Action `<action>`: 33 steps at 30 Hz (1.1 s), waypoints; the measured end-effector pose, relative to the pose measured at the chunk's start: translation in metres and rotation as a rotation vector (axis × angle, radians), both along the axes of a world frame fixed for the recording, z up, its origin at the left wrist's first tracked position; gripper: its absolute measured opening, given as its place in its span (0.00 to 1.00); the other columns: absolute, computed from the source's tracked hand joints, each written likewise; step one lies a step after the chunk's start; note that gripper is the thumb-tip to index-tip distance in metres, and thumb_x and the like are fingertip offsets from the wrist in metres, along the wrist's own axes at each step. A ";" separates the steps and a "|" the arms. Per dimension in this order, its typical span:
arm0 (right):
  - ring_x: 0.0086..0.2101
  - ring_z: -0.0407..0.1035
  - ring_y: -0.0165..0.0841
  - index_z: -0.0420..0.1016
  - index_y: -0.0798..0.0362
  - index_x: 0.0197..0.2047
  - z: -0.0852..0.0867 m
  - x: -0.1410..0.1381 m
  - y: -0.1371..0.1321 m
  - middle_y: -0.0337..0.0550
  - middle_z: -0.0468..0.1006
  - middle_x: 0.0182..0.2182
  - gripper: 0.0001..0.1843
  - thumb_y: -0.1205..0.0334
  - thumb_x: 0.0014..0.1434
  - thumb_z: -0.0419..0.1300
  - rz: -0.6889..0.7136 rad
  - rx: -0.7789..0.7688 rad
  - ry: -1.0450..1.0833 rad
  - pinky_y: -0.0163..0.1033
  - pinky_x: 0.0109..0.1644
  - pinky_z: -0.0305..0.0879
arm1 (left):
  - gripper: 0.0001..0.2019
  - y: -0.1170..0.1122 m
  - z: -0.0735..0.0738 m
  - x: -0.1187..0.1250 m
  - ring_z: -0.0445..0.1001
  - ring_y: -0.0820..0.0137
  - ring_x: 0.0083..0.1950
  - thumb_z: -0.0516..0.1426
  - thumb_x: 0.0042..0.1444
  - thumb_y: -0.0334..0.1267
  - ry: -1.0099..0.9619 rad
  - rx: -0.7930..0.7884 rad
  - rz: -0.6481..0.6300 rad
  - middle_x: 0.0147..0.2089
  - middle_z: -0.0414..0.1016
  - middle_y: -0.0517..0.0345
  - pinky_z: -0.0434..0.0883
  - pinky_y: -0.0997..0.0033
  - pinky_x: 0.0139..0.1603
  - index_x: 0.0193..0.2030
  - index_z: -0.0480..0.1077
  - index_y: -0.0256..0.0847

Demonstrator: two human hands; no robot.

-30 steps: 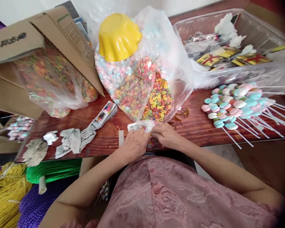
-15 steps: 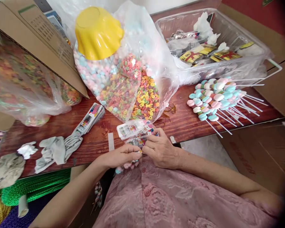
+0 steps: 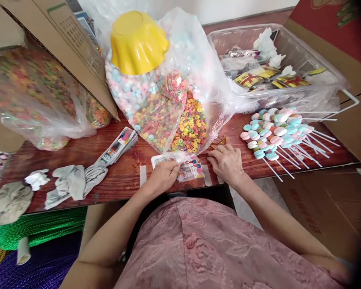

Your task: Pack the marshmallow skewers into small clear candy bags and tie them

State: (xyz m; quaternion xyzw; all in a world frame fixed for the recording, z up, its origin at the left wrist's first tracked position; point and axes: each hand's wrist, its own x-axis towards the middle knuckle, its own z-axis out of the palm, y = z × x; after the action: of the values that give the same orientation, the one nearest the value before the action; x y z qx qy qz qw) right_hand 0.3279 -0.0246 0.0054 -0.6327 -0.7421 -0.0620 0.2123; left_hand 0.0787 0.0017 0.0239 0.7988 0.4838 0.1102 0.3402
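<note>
At the table's front edge my left hand [image 3: 161,176] is closed, its fingertips pinching a printed clear plastic bag [image 3: 192,168]. More such bags lie flat under and beside it. My right hand [image 3: 228,163] rests on the table to the right of the bags, fingers bent and a little apart, with nothing visible in them. Just beyond its fingertips lie some thin gold ties [image 3: 220,140]. Behind the bags stands a large clear bag of pastel and ring-shaped candies [image 3: 189,124]. Marshmallow skewers [image 3: 273,132] on white sticks lie in a pile to the right.
A yellow scalloped bowl [image 3: 138,44] sits upside down on the candy bag. At the back right is a clear plastic bin [image 3: 289,90] of packets. On the left are a cardboard box [image 3: 81,60], a stack of printed bags [image 3: 117,146] and grey gloves [image 3: 75,182].
Both hands have risen from my lap to the tabletop and moved apart, the right one going right. The pastel candies that showed under my left hand are out of sight.
</note>
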 end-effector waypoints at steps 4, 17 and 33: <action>0.35 0.61 0.36 0.73 0.55 0.27 -0.006 0.006 0.005 0.48 0.75 0.30 0.09 0.70 0.58 0.56 0.075 -0.016 -0.076 0.43 0.36 0.45 | 0.16 0.016 0.002 0.001 0.58 0.74 0.27 0.48 0.60 0.39 -0.036 -0.006 0.047 0.22 0.59 0.63 0.53 0.73 0.31 0.21 0.59 0.39; 0.33 0.74 0.32 0.76 0.49 0.38 0.037 -0.050 -0.021 0.43 0.79 0.33 0.07 0.67 0.63 0.56 0.366 0.086 0.664 0.37 0.36 0.71 | 0.15 -0.016 0.018 0.034 0.61 0.80 0.20 0.54 0.56 0.48 -0.639 -0.508 0.253 0.22 0.61 0.65 0.59 0.80 0.21 0.29 0.67 0.37; 0.34 0.75 0.32 0.79 0.47 0.40 0.021 -0.059 -0.002 0.39 0.82 0.34 0.07 0.65 0.60 0.60 0.386 -0.048 0.865 0.41 0.41 0.72 | 0.16 -0.018 0.024 0.021 0.58 0.73 0.31 0.46 0.64 0.40 -0.443 -0.041 0.137 0.26 0.57 0.63 0.56 0.72 0.34 0.24 0.56 0.40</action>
State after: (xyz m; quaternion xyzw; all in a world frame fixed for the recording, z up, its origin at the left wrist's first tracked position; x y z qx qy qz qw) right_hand 0.2688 -0.0270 0.0268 -0.4557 -0.6908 0.2651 0.4948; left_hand 0.0998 -0.0168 0.0480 0.7135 0.4524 0.2959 0.4458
